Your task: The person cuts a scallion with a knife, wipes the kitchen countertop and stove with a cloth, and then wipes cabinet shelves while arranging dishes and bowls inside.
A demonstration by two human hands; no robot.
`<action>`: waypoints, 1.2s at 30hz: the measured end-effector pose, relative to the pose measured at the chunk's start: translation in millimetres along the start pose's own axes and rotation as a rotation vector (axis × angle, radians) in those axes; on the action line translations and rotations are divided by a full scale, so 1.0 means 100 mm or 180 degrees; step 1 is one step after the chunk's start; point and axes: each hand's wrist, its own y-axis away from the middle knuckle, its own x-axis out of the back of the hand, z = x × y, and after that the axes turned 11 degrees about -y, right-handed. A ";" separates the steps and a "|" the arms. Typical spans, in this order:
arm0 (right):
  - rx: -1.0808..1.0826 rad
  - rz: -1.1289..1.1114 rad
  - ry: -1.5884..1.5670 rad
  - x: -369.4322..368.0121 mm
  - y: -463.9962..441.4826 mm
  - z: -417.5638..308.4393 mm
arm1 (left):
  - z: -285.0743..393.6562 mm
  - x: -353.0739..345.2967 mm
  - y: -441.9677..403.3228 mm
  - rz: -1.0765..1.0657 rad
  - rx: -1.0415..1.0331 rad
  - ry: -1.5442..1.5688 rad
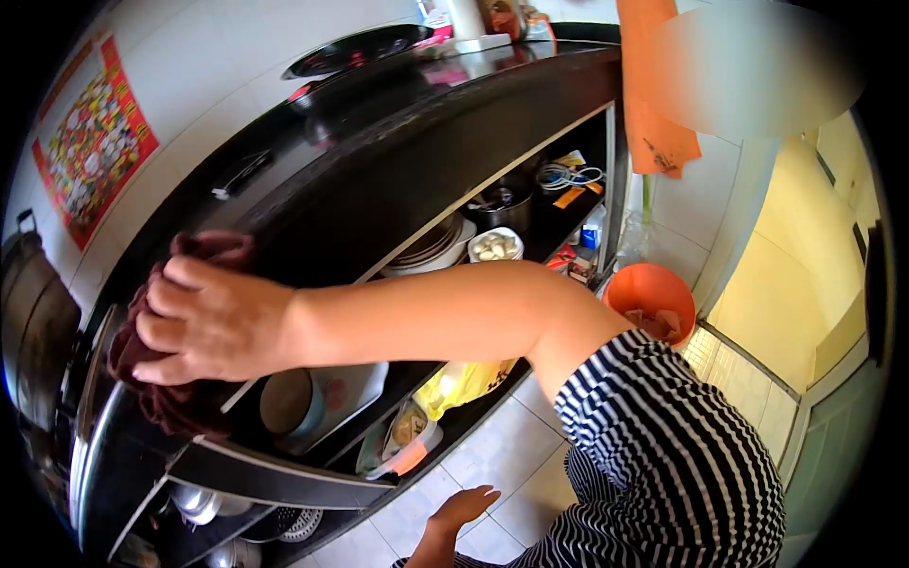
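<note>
My right hand (213,322) grips a dark maroon cloth (180,407) at the left end of the black counter (379,118). Its fingers are curled over the cloth, which bunches above and below them. That arm, in a black-and-white striped sleeve, stretches across the view and covers part of the shelves. Low in the view, my left hand (464,506) hangs over the floor tiles, its fingers extended with nothing in them.
A black pan lid (358,52) lies at the counter's back. Open shelves hold plates (431,248), a bowl of white pieces (495,246) and a yellow bag (464,386). An orange bucket (651,298) stands right, below an orange cloth (653,90). A large pot (36,322) is at far left.
</note>
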 end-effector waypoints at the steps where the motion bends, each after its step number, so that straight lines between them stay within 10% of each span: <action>1: 0.0045 0.0163 0.0060 0.17 0.15 0.17 | -0.12 -0.08 -0.09 0.0021 -0.0067 -0.0031; 10: -0.0809 -0.1048 0.1242 2.63 1.38 1.67 | -0.14 -0.10 -0.02 0.0077 0.0302 -0.0101; 12: -0.1252 -0.0126 0.1281 3.10 1.64 1.91 | -0.07 -0.04 0.06 -0.0053 0.0200 -0.0046; 14: -0.2270 0.0171 0.1564 3.57 2.11 2.39 | -0.01 0.07 0.10 0.0477 -0.0036 0.0132; 16: -0.1714 -0.0176 0.1933 3.79 2.28 2.69 | 0.24 0.46 0.29 0.1371 -0.0108 0.0331; 18: -0.3259 0.0963 0.0839 3.58 2.20 2.60 | 0.36 0.93 0.52 0.2781 -0.0510 0.0070; 24: -0.1408 0.1060 0.0613 2.25 1.16 1.56 | 0.89 2.40 1.97 0.6013 -0.1159 -0.1201; 27: -0.1796 0.0371 0.1006 1.63 0.80 0.88 | 0.98 2.83 2.57 0.6919 0.0150 -0.2416; 30: -0.1696 0.0446 0.0422 1.02 0.43 0.52 | 1.03 3.41 2.82 0.7214 0.0076 -0.2087; 36: -0.0648 0.0872 0.0052 0.43 0.24 0.45 | 0.89 3.89 2.96 0.5836 0.2261 -0.1040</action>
